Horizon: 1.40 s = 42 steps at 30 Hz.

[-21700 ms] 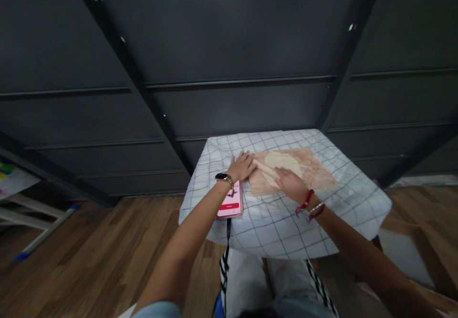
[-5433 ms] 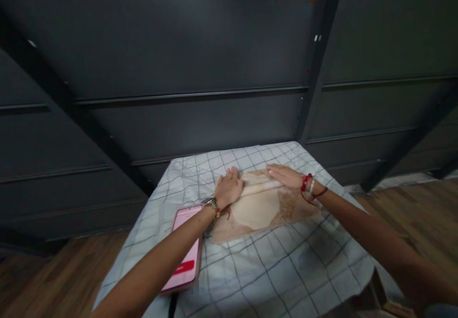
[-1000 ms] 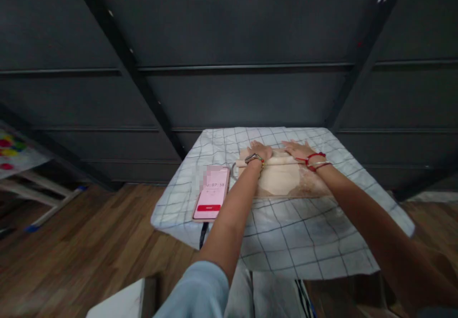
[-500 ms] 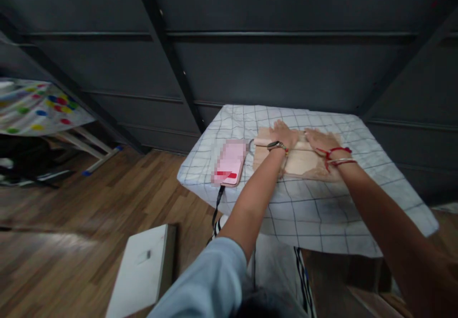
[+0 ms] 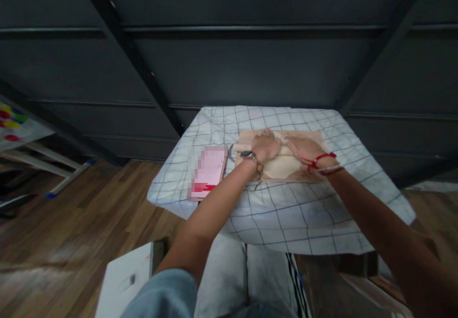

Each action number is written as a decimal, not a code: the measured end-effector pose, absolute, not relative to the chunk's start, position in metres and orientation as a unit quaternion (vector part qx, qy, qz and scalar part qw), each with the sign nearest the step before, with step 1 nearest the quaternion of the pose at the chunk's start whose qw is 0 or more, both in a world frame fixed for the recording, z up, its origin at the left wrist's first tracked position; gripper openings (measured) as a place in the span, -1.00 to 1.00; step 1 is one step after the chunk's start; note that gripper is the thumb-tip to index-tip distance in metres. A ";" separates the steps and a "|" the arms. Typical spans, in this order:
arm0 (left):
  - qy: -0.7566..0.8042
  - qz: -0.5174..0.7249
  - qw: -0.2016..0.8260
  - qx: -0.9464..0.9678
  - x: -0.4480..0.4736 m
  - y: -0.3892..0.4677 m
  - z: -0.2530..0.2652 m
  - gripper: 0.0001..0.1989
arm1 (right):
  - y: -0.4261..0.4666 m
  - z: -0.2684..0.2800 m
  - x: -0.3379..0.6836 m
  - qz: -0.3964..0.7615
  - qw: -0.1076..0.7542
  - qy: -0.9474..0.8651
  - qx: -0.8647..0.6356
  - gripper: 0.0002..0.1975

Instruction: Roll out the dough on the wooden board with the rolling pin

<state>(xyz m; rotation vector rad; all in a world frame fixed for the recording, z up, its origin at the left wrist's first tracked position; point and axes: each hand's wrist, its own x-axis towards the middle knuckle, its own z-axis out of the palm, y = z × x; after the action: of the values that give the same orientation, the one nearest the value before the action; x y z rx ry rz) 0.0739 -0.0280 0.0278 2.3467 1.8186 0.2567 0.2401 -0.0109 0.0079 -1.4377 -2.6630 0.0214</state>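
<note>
A pale wooden rolling pin (image 5: 242, 148) lies crosswise on a thin light-brown board (image 5: 315, 136). On the board in front of it is a flat cream-coloured sheet or patch (image 5: 281, 167), whose material I cannot make out. My left hand (image 5: 266, 145) presses palm down on the pin's left part, fingers slightly bent and blurred. Over its right part lies my right hand (image 5: 304, 148), open, with the fingers stretched out to the left. Neither hand is wrapped round the pin.
Under the board is a small table with a white checked cloth (image 5: 279, 213). A pink phone (image 5: 211, 165) lies to the left of the board. Behind stands a dark panelled wall (image 5: 243, 69). A white box (image 5: 125, 275) is on the wooden floor at lower left.
The view has swung a little to the right, so the table sits farther left. Both hands stay over the rolling pin; the left hand's fingers look more bent than before.
</note>
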 end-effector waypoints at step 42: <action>0.641 0.062 0.037 0.764 0.022 -0.045 0.011 -0.63 | -0.035 0.010 0.226 0.045 0.200 -0.921 -0.331 -0.73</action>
<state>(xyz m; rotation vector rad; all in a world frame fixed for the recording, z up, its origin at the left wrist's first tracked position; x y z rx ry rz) 0.0219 -0.0455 0.0105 2.3460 1.9674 0.1916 0.2261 -0.0351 0.0096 -0.9248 -2.5754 0.1265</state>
